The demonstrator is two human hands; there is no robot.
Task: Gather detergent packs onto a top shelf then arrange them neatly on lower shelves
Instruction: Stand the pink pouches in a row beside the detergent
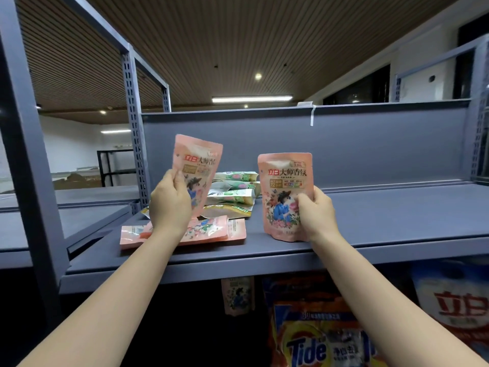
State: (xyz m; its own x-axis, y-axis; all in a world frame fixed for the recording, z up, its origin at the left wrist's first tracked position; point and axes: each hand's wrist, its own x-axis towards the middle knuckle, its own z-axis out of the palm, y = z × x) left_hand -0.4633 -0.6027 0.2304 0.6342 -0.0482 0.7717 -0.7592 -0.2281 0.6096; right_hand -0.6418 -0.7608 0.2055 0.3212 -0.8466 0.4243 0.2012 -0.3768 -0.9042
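- Hands: the left hand (170, 201) grips one pink pack (197, 173) by its lower left edge, thumb across the face; the right hand (316, 211) grips a second pink pack (284, 194) by its lower right edge. Neither hand is free.
- Position of the held packs: both stand over the top shelf (383, 215), near its front edge. The right pack is upright, face to the person, with its base at or just above the shelf surface; contact cannot be confirmed. The left pack is raised clear of the shelf and leans to the right.
- Long axis: vertical on the right pack, tilted off vertical on the left one. Both run top-up.
- Stock lying on the shelf: pink packs lying flat (211, 231) sit near the front left corner, directly under the left hand; a loose heap of green-and-white packs (234, 193) lies behind them, toward the back panel.
- Deciding relation: the lower shelves lie straight below both hands, under the shelf's front edge. A hanging pink pack (238, 295) and a Tide bag (315, 340) show there, toward the right.
- Judgement: the right hand appears nearer that lower stock, so its pack is likely the easier one to bring down first. The gathering stage looks largely done.
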